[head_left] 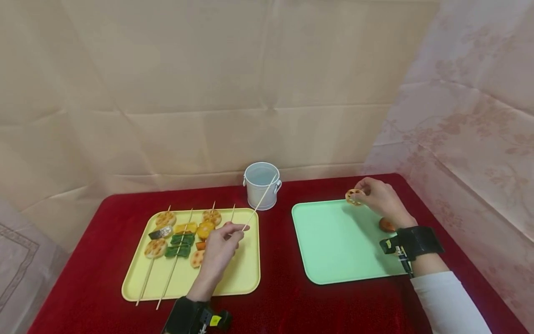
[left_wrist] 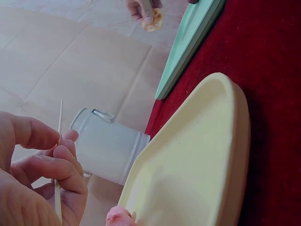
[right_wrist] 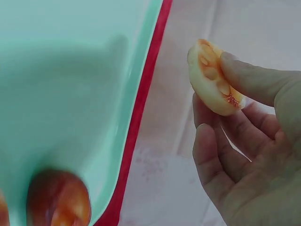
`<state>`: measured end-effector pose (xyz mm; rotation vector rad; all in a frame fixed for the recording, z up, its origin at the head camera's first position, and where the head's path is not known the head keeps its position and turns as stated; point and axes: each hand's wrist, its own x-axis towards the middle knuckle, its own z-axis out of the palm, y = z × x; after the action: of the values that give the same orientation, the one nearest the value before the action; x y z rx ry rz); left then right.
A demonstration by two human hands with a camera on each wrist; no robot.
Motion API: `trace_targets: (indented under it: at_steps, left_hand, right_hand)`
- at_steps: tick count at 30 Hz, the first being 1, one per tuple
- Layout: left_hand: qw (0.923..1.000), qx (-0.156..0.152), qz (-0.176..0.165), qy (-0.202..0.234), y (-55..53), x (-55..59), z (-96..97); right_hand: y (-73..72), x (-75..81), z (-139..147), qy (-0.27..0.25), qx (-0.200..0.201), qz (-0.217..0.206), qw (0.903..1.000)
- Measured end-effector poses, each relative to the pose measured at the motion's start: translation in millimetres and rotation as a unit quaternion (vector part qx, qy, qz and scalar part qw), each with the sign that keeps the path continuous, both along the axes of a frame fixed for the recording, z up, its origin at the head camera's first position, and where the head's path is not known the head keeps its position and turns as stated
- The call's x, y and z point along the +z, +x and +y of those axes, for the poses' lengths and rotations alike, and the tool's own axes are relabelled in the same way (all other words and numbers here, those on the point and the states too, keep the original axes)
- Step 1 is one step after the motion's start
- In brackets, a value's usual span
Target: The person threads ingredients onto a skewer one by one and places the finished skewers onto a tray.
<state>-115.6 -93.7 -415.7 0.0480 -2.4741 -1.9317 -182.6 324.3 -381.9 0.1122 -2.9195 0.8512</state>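
Between the thumb and fingers of my left hand (head_left: 221, 250) is a thin wooden skewer (head_left: 260, 202), bare along its visible length. Its tip points up and away, overlapping the white bucket in the head view. My right hand (head_left: 384, 200) pinches a browned lotus root slice (head_left: 353, 197) above the far edge of the green tray (head_left: 333, 246). In the right wrist view the holes of the slice (right_wrist: 210, 73) show. A reddish-brown round food piece (head_left: 386, 225) lies on that tray, under my right wrist. My left hand hovers over the yellow tray (head_left: 246, 273), hiding some food there.
Loaded skewers lie on the yellow tray, with lotus slices (head_left: 156, 249), green pieces (head_left: 182, 240) and yellow pieces (head_left: 206, 230). Two stick ends overhang its near rim. A white metal bucket (head_left: 262, 190) stands behind, between the trays. Red cloth (head_left: 277, 287) covers the table; curtains (head_left: 267, 93) hang behind.
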Motion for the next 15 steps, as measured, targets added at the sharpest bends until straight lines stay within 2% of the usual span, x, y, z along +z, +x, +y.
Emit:
trace_targets:
  at_steps: [9, 12, 15]
  left_hand:
    - [0.9999, -0.013, 0.008, 0.004, -0.7, -2.0, -0.8]
    - [0.9997, -0.020, 0.010, 0.000, -1.3, -2.2, -1.3]
    - [0.9995, -0.027, 0.014, -0.006, -1.7, -2.6, -1.2]
  right_hand:
    - [3.2, -0.3, -30, -0.073, -0.025, -0.001, 0.9970]
    - [2.8, -2.2, -43, -0.117, -0.029, 0.011, 0.9927]
    - [2.6, -4.0, -59, -0.179, -0.037, 0.013, 0.9832]
